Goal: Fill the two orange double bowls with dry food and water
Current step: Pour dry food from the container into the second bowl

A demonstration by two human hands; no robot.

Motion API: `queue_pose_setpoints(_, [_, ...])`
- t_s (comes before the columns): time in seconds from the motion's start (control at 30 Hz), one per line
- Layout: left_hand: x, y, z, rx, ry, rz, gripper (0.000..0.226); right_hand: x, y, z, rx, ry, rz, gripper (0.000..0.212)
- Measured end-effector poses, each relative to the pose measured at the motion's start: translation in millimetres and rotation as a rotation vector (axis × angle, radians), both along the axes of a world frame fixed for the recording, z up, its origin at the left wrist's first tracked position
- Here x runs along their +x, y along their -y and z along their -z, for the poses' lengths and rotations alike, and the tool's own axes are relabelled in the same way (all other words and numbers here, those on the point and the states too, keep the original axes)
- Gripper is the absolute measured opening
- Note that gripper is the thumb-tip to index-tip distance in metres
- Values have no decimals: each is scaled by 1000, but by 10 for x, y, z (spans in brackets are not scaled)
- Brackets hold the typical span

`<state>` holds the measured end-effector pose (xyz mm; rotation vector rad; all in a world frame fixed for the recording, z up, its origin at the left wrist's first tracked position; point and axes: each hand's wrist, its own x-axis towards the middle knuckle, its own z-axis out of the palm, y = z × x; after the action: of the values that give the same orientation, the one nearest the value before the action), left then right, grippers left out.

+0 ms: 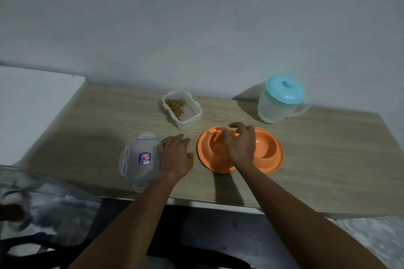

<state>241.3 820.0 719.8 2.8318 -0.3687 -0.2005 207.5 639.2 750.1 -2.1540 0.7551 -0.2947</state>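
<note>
An orange double bowl [270,152] lies on the wooden table [105,120], just right of the middle. Only one orange piece shows; I cannot tell if a second is stacked under it. My right hand [240,144] reaches over its left cup, fingers curled down onto the divider and far rim. My left hand [175,156] lies flat, fingers apart, its palm touching the right edge of a clear clip-lock lid [140,159]. Behind them stands an open clear container [182,110] with a little brown dry food at its far end. A clear pitcher [279,99] with a teal lid stands at the back right.
A plain wall runs right behind the table. A white surface [32,105] adjoins the table on the left. A dark chair frame and blurred floor [54,214] show below the near table edge.
</note>
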Motion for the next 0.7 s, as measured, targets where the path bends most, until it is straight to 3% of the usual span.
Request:
queue_pose_setpoints(0.13, [31,-151,64,90,-111,97,56,473,-502,-108,110,15,-136,40])
queue_pose_setpoints(0.27, [35,-186,50,85,-78,101,46,888,-724,-38,365,-142,-27,53])
queue_pose_setpoints(0.37, [28,-159,40,51,-85,67,45,1034,-737,101,437,-231,-15,51])
queue_pose_setpoints(0.57, [62,-193,71,20,-95,57,45,1039,-752,115,510,-159,79,51])
queue_pose_setpoints(0.7, [77,-189,56,10,-107,70,50,894,-658,-38,527,-76,171,37])
